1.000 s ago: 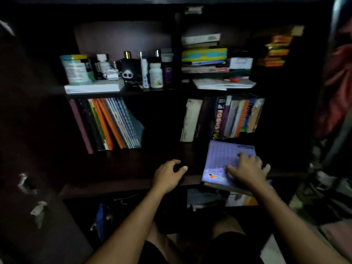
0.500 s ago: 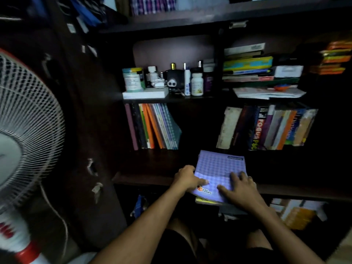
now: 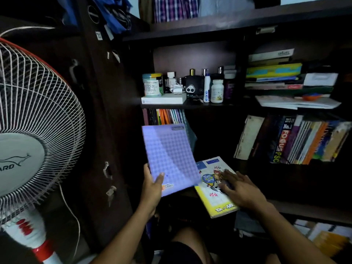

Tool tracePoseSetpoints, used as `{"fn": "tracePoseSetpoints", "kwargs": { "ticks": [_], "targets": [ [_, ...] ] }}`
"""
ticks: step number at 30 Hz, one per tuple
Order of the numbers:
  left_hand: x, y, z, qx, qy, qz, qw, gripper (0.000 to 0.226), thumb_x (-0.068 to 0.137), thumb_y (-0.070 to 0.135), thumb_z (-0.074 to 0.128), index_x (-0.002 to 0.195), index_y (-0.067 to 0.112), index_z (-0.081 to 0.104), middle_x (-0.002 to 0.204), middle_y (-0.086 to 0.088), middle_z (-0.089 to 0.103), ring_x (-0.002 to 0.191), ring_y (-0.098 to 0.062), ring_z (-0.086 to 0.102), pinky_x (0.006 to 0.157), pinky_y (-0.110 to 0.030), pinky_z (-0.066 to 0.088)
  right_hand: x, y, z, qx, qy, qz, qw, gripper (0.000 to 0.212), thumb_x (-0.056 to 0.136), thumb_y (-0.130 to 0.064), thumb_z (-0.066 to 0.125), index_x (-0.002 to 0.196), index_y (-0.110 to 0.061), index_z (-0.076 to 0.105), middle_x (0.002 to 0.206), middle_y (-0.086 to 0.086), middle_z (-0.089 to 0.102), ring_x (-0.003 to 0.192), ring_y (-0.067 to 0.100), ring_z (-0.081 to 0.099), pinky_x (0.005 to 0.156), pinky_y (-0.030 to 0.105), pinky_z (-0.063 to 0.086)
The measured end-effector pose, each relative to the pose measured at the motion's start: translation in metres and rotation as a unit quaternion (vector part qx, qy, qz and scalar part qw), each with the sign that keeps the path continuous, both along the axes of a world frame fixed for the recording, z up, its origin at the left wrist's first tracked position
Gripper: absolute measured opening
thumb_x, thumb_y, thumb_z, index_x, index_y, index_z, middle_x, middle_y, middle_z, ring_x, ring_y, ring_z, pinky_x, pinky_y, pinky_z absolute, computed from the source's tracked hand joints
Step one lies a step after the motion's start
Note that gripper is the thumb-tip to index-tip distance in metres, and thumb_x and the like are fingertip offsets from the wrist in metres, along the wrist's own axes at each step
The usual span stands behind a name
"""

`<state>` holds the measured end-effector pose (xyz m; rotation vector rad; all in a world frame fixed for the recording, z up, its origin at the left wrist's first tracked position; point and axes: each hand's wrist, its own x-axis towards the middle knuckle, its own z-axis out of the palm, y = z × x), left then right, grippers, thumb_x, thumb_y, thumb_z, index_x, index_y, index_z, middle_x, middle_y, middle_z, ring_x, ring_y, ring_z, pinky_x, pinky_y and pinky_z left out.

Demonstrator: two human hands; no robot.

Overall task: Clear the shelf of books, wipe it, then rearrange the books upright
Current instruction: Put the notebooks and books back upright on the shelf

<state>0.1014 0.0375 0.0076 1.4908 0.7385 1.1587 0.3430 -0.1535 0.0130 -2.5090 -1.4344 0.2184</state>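
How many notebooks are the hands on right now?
2. The purple notebook is lifted and tilted, gripped at its lower corner by the left hand. The yellow cartoon notebook lies flat on the shelf edge under the right hand. More may be hidden beneath it.

Left hand raised in a grip; right hand flat, fingers spread.

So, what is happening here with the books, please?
A person is taking books off a dark wooden shelf. The left hand holds a purple checked notebook lifted up and tilted. The right hand rests with spread fingers on a yellow cartoon notebook lying flat at the shelf edge. Leaning books are on the shelf behind, so the clearing is not finished. A standing fan is at the left.
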Motion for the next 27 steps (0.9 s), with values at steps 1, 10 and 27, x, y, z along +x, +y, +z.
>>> {"fn": "tracePoseSetpoints", "kwargs": {
  "ticks": [1, 10, 27],
  "targets": [
    [0.000, 0.004, 0.002, 0.004, -0.035, 0.014, 0.999, 0.043, 0.099, -0.005, 0.053, 0.133, 0.019, 0.044, 0.125, 0.000, 0.063, 0.105, -0.010, 0.064, 0.084, -0.020, 0.052, 0.006, 0.001, 0.001, -0.003, 0.002, 0.009, 1.000, 0.065, 0.098, -0.069, 0.030, 0.157, -0.042, 0.021, 0.166, -0.018, 0.012, 0.155, 0.017, 0.010, 0.126, 0.040, 0.006],
    [0.025, 0.049, 0.034, 0.007, 0.112, 0.053, 0.992, 0.063, 0.091, 0.005, 0.058, 0.147, 0.028, 0.043, 0.113, -0.003, 0.066, 0.096, -0.027, 0.066, 0.082, -0.045, 0.055, 0.047, 0.007, 0.013, -0.092, 0.013, 0.037, 0.995, 0.104, 0.075, -0.094, 0.014, 0.160, -0.034, 0.017, 0.168, -0.006, 0.012, 0.155, 0.018, 0.005, 0.125, 0.040, 0.005],
    [0.036, 0.076, 0.005, 0.010, 0.118, -0.024, 0.993, 0.040, 0.083, 0.035, 0.059, 0.121, 0.030, 0.052, 0.107, 0.012, 0.061, 0.101, -0.015, 0.057, 0.089, -0.033, 0.045, 0.023, 0.216, 0.018, 0.261, 0.108, -0.029, 0.959, 0.086, 0.089, -0.048, 0.072, 0.156, -0.016, 0.028, 0.154, 0.016, 0.042, 0.135, 0.035, 0.048, 0.103, 0.044, 0.046]
  ]
}}
